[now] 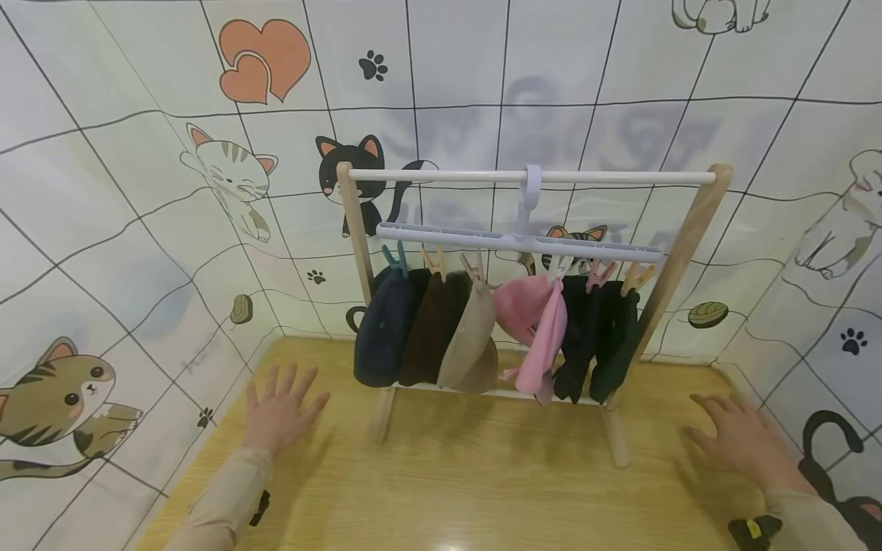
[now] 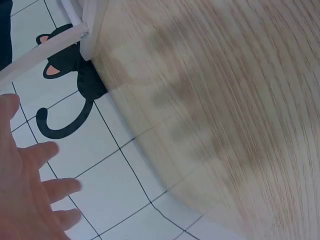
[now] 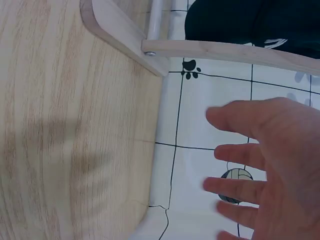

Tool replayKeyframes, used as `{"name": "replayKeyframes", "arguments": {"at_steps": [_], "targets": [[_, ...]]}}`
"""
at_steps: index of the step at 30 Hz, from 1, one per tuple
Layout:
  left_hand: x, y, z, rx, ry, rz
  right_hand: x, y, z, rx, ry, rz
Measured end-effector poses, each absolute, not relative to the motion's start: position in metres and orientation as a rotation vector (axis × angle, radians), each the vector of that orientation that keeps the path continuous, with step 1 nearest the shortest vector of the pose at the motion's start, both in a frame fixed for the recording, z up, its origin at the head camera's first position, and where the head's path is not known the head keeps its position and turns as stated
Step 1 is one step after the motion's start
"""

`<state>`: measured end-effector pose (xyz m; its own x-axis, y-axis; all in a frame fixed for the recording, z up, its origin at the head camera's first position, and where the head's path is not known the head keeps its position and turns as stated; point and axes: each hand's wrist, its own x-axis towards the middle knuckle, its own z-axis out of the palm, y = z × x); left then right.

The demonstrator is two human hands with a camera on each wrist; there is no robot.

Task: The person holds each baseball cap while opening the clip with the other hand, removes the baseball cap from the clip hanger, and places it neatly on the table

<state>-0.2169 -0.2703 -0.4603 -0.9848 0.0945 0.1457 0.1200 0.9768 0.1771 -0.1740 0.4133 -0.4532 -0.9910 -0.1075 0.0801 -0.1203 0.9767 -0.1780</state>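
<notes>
My left hand (image 1: 279, 409) is spread over the left side of the table, fingers apart and nothing in them. Over the right side hovers my right hand (image 1: 740, 440), also spread and holding nothing. Between them stands a small wooden rack (image 1: 678, 245) with a white top rod. From that rod hangs a pale lavender hanger (image 1: 520, 239) with several clothespins. They pinch soft folded cloth pieces: navy (image 1: 386, 329), brown (image 1: 430, 337), beige (image 1: 468, 337), a twisted pink piece (image 1: 540, 337), black (image 1: 577, 337) and dark green (image 1: 615, 337). Both hands are apart from the rack.
The wooden tabletop (image 1: 468, 482) reaches back to a white wall cover (image 1: 455, 69) with cat drawings and grid lines, which also rises at left and right. A lower white rod (image 1: 441, 388) joins the rack's feet. Dark bands sit at both wrists.
</notes>
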Motion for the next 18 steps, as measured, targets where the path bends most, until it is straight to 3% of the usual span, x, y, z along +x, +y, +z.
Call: {"name": "replayKeyframes", "arguments": {"at_steps": [18], "targets": [[-0.224,-0.249,-0.454,-0.404,-3.049,-0.669,-0.161,0.376,-0.417,0.36,-2.978,0.499]]}}
